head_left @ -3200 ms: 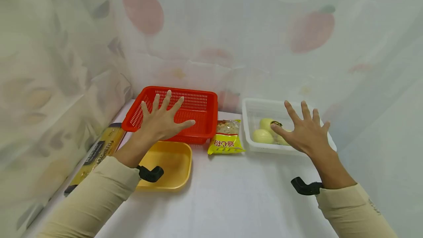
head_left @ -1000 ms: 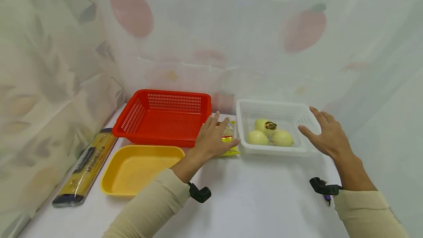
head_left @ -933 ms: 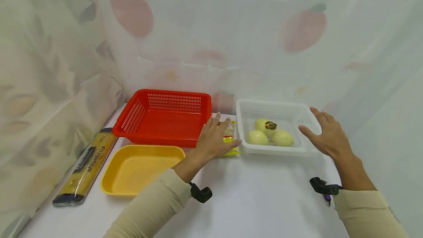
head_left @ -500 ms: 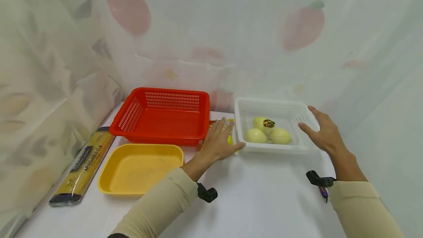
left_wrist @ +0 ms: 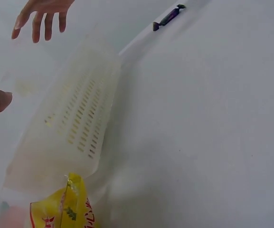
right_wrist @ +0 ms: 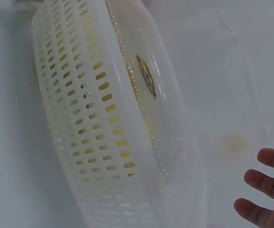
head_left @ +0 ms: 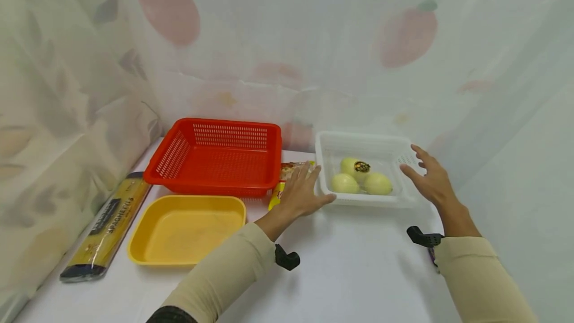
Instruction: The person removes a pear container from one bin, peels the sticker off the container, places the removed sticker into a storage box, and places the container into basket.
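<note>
In the head view my left hand hovers over the yellow pasta bag, covering much of it, with fingers extended. Its thumb reaches toward the near left corner of the white basket; whether they touch, I cannot tell. Inside that basket sit several pale yellow round items under clear wrap with a dark label. My right hand is at the basket's right end, thumb and fingers spread. In the right wrist view its fingertips stand apart from the basket wall. Neither hand holds anything.
A red basket stands at the back left, with a yellow tray before it. Along the left curtain lies a spaghetti pack. A purple wrapped candy lies near the table's right edge. Printed curtains close off the back and sides.
The left hand has moved from over the red basket and yellow tray rightward to the pasta bag. The right hand moved to the white basket's right end, recently drifting slightly left.
</note>
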`<state>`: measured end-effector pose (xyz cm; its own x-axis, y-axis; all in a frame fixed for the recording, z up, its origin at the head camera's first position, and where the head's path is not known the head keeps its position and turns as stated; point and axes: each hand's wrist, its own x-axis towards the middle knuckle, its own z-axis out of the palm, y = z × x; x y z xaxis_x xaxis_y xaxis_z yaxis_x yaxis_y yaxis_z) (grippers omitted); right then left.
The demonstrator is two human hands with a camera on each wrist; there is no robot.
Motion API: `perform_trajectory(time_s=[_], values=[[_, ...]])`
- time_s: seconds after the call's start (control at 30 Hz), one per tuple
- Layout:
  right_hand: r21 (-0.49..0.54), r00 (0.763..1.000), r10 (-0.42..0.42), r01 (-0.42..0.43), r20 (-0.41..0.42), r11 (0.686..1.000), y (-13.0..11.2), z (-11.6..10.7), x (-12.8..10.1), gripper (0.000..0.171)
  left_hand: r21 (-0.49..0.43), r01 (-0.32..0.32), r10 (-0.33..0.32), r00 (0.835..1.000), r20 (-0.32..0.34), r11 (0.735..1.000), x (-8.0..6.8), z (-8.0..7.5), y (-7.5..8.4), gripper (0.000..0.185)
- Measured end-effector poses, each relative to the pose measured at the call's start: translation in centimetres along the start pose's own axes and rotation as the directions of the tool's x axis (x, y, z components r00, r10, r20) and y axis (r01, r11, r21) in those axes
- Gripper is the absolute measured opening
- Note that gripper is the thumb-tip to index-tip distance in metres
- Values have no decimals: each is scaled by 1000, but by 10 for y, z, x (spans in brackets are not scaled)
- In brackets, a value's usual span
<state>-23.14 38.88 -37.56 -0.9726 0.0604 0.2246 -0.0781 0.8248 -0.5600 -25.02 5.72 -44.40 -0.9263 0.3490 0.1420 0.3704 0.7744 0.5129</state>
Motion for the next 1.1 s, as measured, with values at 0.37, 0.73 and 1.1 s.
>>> perform_trajectory(time_s=[0.37, 0.73, 1.1], values=[[66, 997, 71, -73, 26, 995, 9, 9, 9, 74, -41, 68, -66, 997, 49, 997, 18, 25, 7, 94], [110, 993, 92, -100, 68, 989, 13, 20, 18, 74, -50, 106, -101, 990, 94, 993, 22, 38, 8, 96], [155, 986, 119, -136, 114, 978, 27, 29, 30, 75, -88, 113, -108, 992, 61, 990, 22, 45, 7, 101]])
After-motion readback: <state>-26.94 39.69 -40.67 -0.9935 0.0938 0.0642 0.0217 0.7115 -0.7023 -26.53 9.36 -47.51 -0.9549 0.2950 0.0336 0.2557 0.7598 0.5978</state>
